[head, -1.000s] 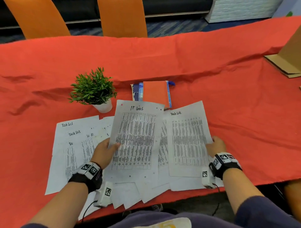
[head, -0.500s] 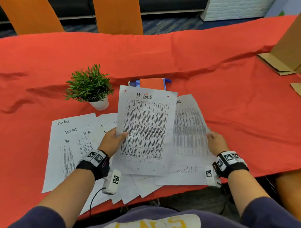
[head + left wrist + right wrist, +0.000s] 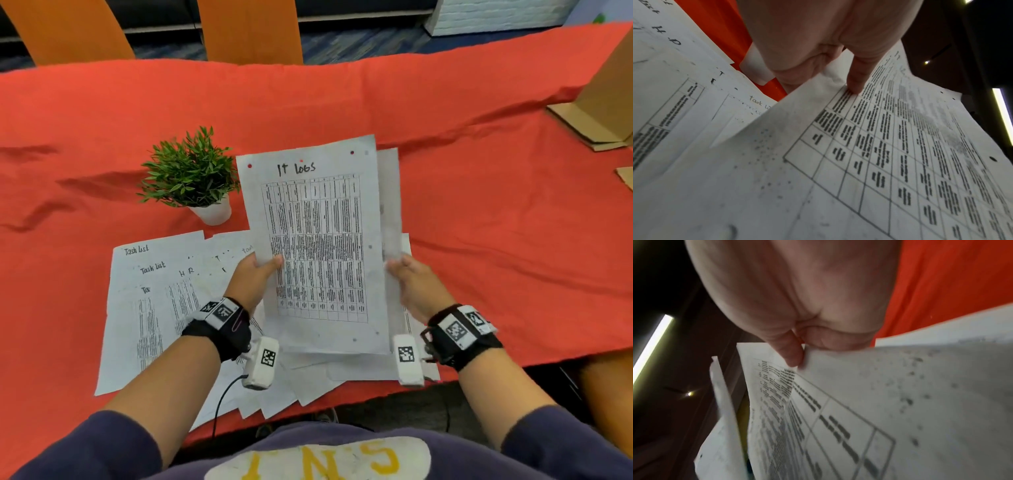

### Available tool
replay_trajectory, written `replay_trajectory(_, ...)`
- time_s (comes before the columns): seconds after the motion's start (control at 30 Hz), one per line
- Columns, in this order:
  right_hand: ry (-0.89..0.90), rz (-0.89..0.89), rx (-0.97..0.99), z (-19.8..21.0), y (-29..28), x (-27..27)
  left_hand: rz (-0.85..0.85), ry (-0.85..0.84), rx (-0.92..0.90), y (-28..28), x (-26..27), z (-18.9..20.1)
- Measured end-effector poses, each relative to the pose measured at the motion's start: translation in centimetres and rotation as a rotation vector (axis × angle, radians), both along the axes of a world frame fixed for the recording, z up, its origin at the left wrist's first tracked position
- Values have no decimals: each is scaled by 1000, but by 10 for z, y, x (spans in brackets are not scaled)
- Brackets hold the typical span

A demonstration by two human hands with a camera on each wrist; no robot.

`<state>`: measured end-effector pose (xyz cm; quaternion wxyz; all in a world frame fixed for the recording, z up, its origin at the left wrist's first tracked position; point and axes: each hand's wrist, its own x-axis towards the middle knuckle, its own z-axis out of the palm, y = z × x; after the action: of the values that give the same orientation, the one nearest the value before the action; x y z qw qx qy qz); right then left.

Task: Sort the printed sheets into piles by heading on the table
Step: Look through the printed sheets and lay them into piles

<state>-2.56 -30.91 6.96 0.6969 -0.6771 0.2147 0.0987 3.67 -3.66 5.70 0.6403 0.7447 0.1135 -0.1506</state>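
Observation:
A printed sheet headed "IT logs" is held up over the table, tilted toward me. My left hand pinches its left edge, thumb on the printed face. Just behind it a second sheet stands lifted, its heading hidden; my right hand pinches that sheet's right edge. To the left, several sheets lie spread and overlapping on the red cloth, with headings "Task list" and "H R" showing. More loose sheets lie under the raised ones and hang over the near edge.
A small potted plant stands just left of the raised sheets. A cardboard box sits at the far right. Two orange chairs stand behind the table. Red cloth lies bare to the right and at the back.
Both hands rose from the table. The "IT logs" sheet moved up and right, now covering the sheet in my right hand, which was lifted off the pile and turned upright.

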Motion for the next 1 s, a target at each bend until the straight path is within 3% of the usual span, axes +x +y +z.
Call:
replay_trajectory(0.13,57,109,224,-17,29,7,65,-1,131,8,-3,-9)
replay_trajectory(0.23,127,219,179,-26,37,11,208,56,130,28,-8,-16)
replay_trajectory(0.27,147,270,107,-31,36,14,225,78,158,37,-10,-20)
replay_trajectory(0.33,212,374,-223,-48,29,22,185,85,284,54,-14,-25)
replay_trajectory(0.43,327,342,-739,-80,21,33,146,46,402,72,-23,-32)
replay_trajectory(0.53,383,312,-908,-100,27,39,107,36,497,87,-33,-41)
replay_trajectory(0.67,400,300,-859,-111,34,44,102,93,530,102,-38,-47)
replay_trajectory(0.87,288,203,-716,-103,28,33,158,116,509,115,-37,-46)
replay_trajectory(1.0,358,85,-823,-109,-7,17,177,126,479,118,-35,-42)
